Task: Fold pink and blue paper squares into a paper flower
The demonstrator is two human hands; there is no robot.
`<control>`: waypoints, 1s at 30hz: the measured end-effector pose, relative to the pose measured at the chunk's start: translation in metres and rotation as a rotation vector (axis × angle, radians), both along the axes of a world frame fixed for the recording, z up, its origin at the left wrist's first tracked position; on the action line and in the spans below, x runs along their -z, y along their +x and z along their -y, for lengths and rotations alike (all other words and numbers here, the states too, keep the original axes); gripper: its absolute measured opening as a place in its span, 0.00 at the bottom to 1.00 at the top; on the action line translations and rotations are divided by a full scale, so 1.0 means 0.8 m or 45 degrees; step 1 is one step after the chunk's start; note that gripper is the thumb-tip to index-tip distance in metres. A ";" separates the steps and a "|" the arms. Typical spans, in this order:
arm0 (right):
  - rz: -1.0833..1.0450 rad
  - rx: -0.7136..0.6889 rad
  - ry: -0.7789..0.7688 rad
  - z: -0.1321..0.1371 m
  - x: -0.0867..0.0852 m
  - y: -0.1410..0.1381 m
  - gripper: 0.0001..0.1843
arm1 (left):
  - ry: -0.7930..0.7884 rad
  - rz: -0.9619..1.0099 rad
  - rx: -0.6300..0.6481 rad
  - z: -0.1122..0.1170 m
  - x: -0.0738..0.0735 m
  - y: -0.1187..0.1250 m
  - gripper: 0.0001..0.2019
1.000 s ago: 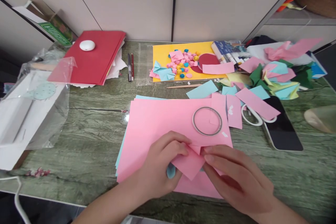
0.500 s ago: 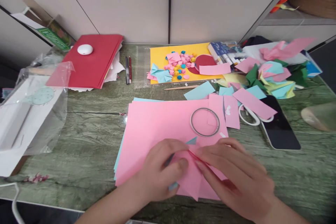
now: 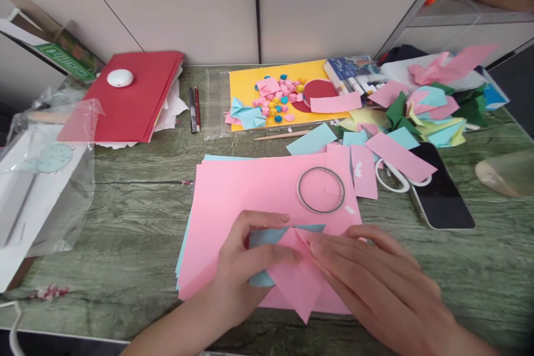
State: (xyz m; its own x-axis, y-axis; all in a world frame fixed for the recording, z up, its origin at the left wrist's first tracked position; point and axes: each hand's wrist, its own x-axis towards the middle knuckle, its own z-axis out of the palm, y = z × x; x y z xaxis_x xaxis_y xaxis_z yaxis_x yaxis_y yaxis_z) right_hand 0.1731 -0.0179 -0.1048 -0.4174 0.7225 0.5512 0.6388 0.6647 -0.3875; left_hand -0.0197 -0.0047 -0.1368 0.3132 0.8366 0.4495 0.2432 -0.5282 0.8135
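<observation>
Over a stack of pink paper (image 3: 237, 194), my two hands meet around a folded pink and light-blue paper piece (image 3: 298, 286). My left hand (image 3: 250, 264) grips its left side, thumb on the pink front and index finger along the top. Light-blue paper (image 3: 265, 237) shows between those fingers. Fingers and thumb of my right hand (image 3: 375, 278) are pressed together on the piece's upper right fold; part of that edge is hidden beneath them. The pink part tapers to a point toward me. A narrow roll of tape (image 3: 320, 189) lies flat on the stack, just beyond my hands.
Right of the stack are white-handled scissors (image 3: 392, 177), a phone (image 3: 444, 189) and paper scraps (image 3: 400, 156). Behind, a yellow sheet (image 3: 244, 83) bears small coloured balls (image 3: 277, 103). Red folders (image 3: 133, 94) and a clear plastic bag (image 3: 79, 194) lie left.
My left fingers have spread wider, showing more light-blue paper behind the pink. The top of the folded piece has opened out flatter. The view has shifted slightly.
</observation>
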 end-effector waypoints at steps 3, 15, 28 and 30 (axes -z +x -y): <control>-0.011 0.010 0.020 -0.002 0.008 -0.001 0.09 | -0.058 0.031 0.029 -0.003 -0.003 0.003 0.05; -0.114 0.123 -0.081 -0.005 0.023 -0.012 0.14 | -0.137 -0.050 0.098 -0.007 0.000 0.001 0.08; -0.054 0.315 -0.958 -0.023 0.016 -0.015 0.07 | -0.792 -0.089 0.003 -0.015 -0.004 0.014 0.05; -0.121 0.286 -1.125 -0.027 0.016 -0.013 0.09 | -0.907 -0.135 0.024 -0.015 -0.004 0.016 0.05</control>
State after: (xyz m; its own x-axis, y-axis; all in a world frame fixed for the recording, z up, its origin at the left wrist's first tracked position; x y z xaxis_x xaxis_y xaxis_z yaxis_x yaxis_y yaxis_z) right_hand 0.1631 0.0035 -0.1173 -0.1971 0.9563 -0.2159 0.6566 -0.0348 -0.7534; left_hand -0.0069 0.0076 -0.1337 0.3422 0.9092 -0.2370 0.3360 0.1171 0.9345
